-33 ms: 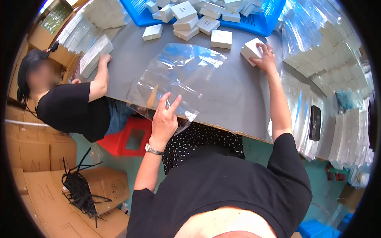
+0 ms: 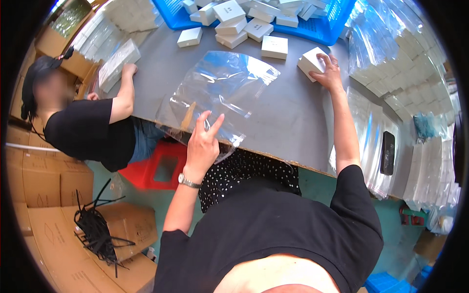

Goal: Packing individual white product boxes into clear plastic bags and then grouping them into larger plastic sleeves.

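Note:
My left hand is at the table's near edge, on the near side of a clear plastic bag. Two of its fingers stretch apart in a V over the film, while the others are curled in at the bag's edge. The bag lies spread on the grey table, and part of it hangs past the edge. Farther to the right, my right hand grips a small white box with thumb and fingers. Its base is near the tabletop; whether it touches, I cannot tell. Another white box lies to its left.
A blue plastic basket at the far side holds several white boxes. On the left, a co-worker handles a long wrapped white pack. Wrapped stacks and a black oblong object lie right. Cardboard cartons stand lower left.
The whole view has shifted very slightly. Both my hands, the bag and the gripped box keep practically the same places relative to the table.

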`<state>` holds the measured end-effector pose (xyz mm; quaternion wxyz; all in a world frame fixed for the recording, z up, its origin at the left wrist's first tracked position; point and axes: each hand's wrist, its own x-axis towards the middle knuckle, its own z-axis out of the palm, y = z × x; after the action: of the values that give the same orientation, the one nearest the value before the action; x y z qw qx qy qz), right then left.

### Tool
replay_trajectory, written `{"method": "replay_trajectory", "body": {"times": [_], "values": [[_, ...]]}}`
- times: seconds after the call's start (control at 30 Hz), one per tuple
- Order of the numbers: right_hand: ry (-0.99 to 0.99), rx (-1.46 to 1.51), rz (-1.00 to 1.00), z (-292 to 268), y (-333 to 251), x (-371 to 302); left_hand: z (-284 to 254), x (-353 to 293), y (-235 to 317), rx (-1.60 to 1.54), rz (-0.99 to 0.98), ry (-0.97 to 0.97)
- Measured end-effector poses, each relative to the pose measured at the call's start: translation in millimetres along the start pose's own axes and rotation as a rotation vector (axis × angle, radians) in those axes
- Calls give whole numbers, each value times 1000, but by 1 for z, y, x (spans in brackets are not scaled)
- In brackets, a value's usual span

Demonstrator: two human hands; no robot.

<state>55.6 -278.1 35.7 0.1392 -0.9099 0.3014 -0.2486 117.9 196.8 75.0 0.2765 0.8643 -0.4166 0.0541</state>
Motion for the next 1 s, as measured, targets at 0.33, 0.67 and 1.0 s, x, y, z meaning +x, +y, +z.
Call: {"method": "replay_trajectory", "body": {"times": [0.33, 0.67, 1.0], "values": [[-99, 790, -136, 1, -30, -47, 18, 2, -14, 27, -57, -265], [-399, 542, -673, -15, -177, -160, -5, 18, -19, -132, -95, -196], [-175, 435, -651, 31, -233, -132, -33, 24, 23, 9, 244, 31]]}}
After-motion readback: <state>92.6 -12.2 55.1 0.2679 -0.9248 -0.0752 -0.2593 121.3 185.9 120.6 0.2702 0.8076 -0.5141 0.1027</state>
